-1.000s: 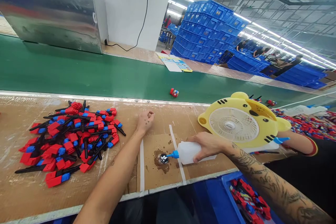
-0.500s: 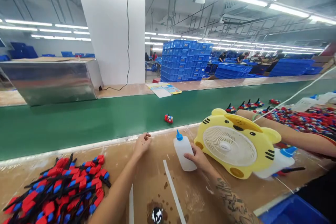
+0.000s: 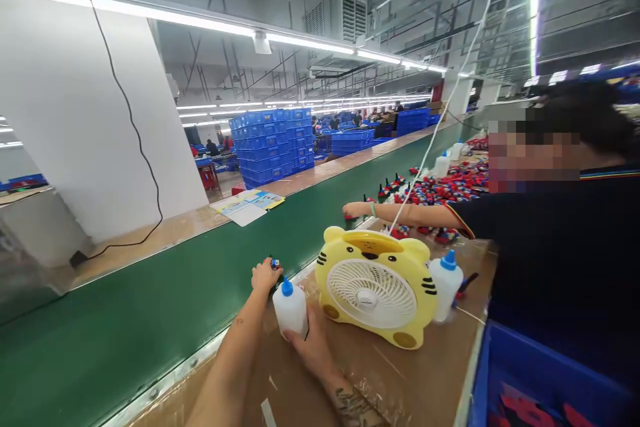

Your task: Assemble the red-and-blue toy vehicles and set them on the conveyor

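Observation:
My left hand [image 3: 265, 276] reaches over the green belt, its fingers closed around a small red, white and blue toy piece [image 3: 275, 263]; the fingers partly hide it. In my right hand [image 3: 314, 341] is a white squeeze bottle [image 3: 290, 310] with a pointed blue nozzle cap, held upright by its lower side. The bottle stands between my hands, just left of a yellow animal-faced fan [image 3: 373, 287].
A second white bottle [image 3: 445, 290] stands behind the fan's right side. A co-worker's arm [image 3: 415, 215] stretches over the belt [image 3: 200, 293]. Toy pieces [image 3: 450, 187] lie heaped beyond. A blue bin [image 3: 545, 353] is at lower right, and stacked blue crates [image 3: 273, 147] stand behind.
The view has swung right, bringing the co-worker into sight. My left hand has moved forward from the table edge to the toy piece on the belt. My right hand still holds the bottle.

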{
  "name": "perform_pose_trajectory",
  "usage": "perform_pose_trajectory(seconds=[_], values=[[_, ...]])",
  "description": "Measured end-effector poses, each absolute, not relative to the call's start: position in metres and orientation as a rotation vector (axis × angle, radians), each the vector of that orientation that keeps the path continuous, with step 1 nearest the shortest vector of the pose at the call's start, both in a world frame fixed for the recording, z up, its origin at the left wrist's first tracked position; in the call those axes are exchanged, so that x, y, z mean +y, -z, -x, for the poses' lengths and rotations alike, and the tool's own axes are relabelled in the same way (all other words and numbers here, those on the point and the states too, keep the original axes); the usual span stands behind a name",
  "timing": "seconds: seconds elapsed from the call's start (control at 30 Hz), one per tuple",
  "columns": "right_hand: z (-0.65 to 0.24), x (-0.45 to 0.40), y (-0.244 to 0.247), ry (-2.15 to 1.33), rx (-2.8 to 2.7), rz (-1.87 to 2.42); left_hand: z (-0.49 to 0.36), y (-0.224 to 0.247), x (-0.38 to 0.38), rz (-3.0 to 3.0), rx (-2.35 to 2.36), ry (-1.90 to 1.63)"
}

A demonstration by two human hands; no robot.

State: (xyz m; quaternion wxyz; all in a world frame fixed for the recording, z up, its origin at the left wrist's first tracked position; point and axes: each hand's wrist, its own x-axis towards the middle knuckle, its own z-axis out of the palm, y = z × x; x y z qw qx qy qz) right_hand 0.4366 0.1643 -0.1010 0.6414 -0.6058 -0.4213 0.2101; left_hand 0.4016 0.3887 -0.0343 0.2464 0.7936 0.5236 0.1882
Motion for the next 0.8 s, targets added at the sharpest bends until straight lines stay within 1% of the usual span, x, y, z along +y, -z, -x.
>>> perform_pose_trajectory(seconds=[0.1, 0.23, 0.37, 0.53, 0.63, 0.73, 0.8], values=[[-0.437, 0.166, 0.101, -0.466, -0.950, 1.418, -0.407, 0.036, 0.386, -1.979, 1.358, -0.590], [-0.439, 0.168, 0.096, -0.438, -0.972, 1.459, -0.372, 0.029, 0.377, -1.626, 1.244, -0.728], [-0.442, 0.164, 0.088, -0.381, -1.005, 1.370, -0.294, 0.009, 0.344, -1.280, 1.046, -0.878], [-0.414, 0.115, 0.072, -0.291, -0.916, 1.402, -0.181, -0.022, 0.251, -1.037, 0.808, -1.000], [-0.376, 0.068, 0.046, -0.317, -0.990, 1.386, -0.135, -0.030, 0.184, -0.860, 0.641, -0.979], [-0.337, 0.030, -0.001, -0.408, -1.292, 1.173, -0.111, -0.030, 0.128, -0.688, 0.468, -0.891], [-0.317, 0.015, -0.033, -0.433, -1.422, 1.037, -0.106, -0.027, 0.100, -0.695, 0.442, -0.895]])
